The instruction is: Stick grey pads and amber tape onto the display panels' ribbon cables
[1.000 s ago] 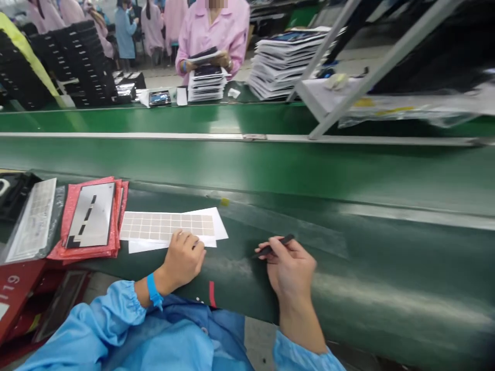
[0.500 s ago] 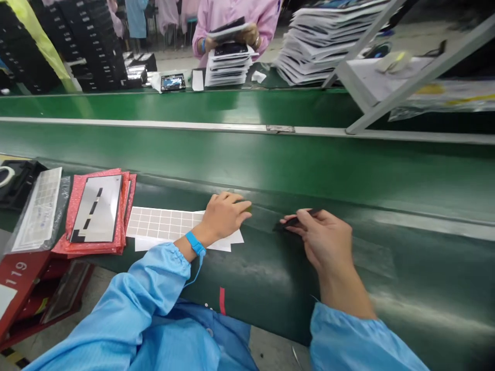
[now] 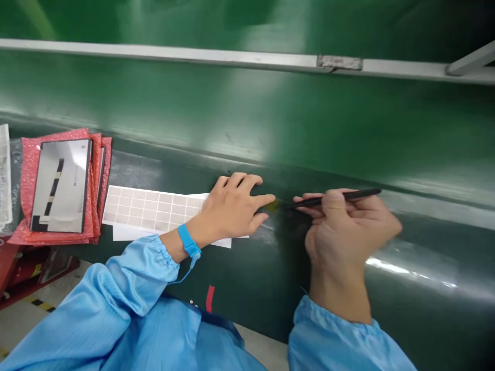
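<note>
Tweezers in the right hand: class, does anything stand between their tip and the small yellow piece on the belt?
Nothing visible does. The tweezers in the right hand point at the yellow piece, with only a narrow stretch of green belt between. The left hand lies beside the piece, outside that path.

Nothing can be read clearly from where I'm standing. The silver panel [image 3: 65,170] on the red bubble bag [image 3: 23,180] has faint small print near its top corner, too tiny to make out, and the sheet of beige squares [image 3: 150,208] shows no legible marking.
</note>
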`<state>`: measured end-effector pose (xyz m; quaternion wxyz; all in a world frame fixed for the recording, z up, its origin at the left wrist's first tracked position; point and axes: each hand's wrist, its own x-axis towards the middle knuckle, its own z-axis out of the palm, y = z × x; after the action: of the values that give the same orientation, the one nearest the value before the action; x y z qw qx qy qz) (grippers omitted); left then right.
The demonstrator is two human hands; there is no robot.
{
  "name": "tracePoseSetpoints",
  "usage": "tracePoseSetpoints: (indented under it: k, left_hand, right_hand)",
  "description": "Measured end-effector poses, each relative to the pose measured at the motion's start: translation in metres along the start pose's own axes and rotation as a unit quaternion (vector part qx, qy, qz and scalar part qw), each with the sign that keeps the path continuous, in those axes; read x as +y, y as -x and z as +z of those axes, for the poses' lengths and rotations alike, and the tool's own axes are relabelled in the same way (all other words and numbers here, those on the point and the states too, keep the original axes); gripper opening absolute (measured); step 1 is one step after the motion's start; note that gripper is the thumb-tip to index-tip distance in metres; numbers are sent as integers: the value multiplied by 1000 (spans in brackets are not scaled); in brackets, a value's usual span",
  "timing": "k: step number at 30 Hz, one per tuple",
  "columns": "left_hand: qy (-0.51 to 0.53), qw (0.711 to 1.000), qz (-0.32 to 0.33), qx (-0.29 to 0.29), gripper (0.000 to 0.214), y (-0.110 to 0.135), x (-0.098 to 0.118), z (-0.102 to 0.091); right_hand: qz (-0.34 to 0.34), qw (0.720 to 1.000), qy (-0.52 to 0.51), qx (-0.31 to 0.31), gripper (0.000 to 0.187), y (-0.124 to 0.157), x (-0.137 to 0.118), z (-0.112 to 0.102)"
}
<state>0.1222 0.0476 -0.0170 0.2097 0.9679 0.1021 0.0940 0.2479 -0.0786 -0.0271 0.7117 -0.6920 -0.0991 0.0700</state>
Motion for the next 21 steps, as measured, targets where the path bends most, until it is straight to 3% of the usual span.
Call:
tracePoseSetpoints:
  k: [10, 21]
  left_hand:
    - [14, 1000, -13, -6, 32, -1, 3, 2]
    - [-17, 1000, -10, -13, 32, 0, 4, -3]
  right_hand:
    - [-36, 999, 23, 7, 31, 6, -2, -3]
    - [-49, 999, 24, -3, 28, 5, 0, -3]
